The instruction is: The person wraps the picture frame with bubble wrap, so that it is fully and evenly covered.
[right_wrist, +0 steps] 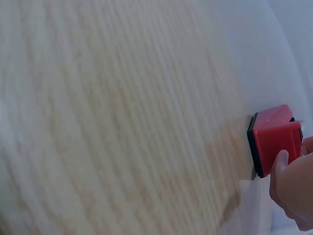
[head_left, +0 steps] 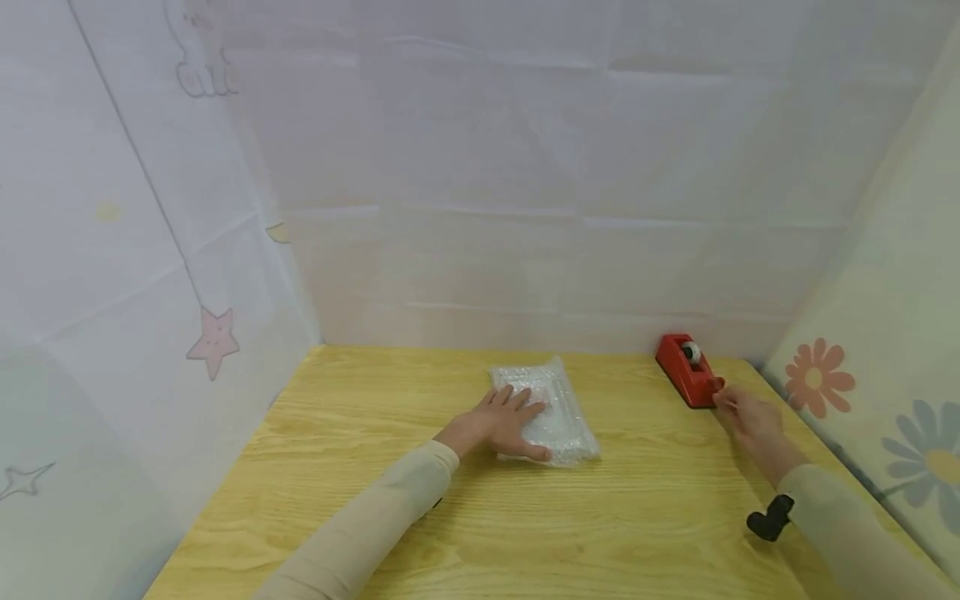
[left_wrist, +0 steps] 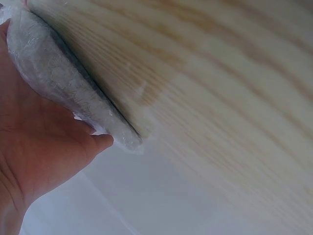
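Note:
My left hand lies with spread fingers on a flat packet in clear bubble wrap, near the middle of the wooden table. From the left wrist, the thumb side of the hand presses along the wrapped packet, which has a dark underside. Over at the right, my right hand is at the near end of a red tape dispenser. Its thumb and fingers pinch at the tape end by the cutter, with the strip itself mostly hidden. The right wrist view has the thumb against the dispenser's red front.
A white tape roll sits in the dispenser. The wooden table meets white fabric walls at the back and both sides. A black strap piece sticks out from the right sleeve.

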Action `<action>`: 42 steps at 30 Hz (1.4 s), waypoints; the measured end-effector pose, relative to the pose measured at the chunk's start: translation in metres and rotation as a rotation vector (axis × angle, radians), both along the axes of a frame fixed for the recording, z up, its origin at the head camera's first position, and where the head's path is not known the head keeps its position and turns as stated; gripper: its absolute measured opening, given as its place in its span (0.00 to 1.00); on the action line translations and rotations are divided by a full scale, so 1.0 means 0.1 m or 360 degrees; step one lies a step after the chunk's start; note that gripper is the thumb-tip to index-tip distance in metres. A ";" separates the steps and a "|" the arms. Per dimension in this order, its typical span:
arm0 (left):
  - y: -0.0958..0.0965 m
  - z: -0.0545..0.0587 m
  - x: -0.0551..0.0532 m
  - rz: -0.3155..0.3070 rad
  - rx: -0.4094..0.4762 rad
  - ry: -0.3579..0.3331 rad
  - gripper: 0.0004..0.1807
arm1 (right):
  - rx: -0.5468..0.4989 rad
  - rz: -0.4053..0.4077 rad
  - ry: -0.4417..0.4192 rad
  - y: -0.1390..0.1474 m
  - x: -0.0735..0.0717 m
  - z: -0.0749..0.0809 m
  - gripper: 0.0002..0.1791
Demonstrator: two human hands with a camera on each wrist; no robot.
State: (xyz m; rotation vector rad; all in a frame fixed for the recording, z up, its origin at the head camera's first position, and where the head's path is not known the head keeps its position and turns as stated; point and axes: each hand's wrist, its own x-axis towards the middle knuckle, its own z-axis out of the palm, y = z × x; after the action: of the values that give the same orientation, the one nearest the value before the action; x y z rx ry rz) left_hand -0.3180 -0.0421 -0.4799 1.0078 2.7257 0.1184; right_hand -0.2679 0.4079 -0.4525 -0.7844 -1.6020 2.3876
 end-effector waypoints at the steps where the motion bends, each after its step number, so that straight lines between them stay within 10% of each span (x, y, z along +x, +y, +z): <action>1: -0.01 0.04 0.04 0.0002 -0.0002 -0.0010 0.58 | 0.0015 -0.0003 -0.0020 0.00 0.00 -0.02 0.08; 17: -0.05 0.07 0.10 -0.0025 0.0005 -0.0037 0.57 | 0.0467 0.0086 -0.0015 0.06 -0.05 -0.38 0.04; 29: -0.05 0.20 0.13 -0.0029 0.0001 -0.0001 0.57 | 0.0890 0.0081 -0.0008 0.08 -0.25 -0.41 0.24; 36: -0.07 0.22 0.13 -0.0047 0.0017 0.0013 0.56 | 0.0780 0.0048 0.0062 0.07 -0.19 -0.40 0.19; 42: -0.04 0.16 0.11 -0.0055 0.0011 -0.0023 0.57 | 0.0295 0.0073 0.0169 0.12 -0.08 -0.42 0.10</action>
State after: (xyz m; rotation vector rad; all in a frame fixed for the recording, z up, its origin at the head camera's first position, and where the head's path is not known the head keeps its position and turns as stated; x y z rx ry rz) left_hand -0.3069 -0.0456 -0.4635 1.0514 2.6954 0.1290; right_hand -0.2754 0.4196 -0.4942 -0.5826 -1.7828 2.2275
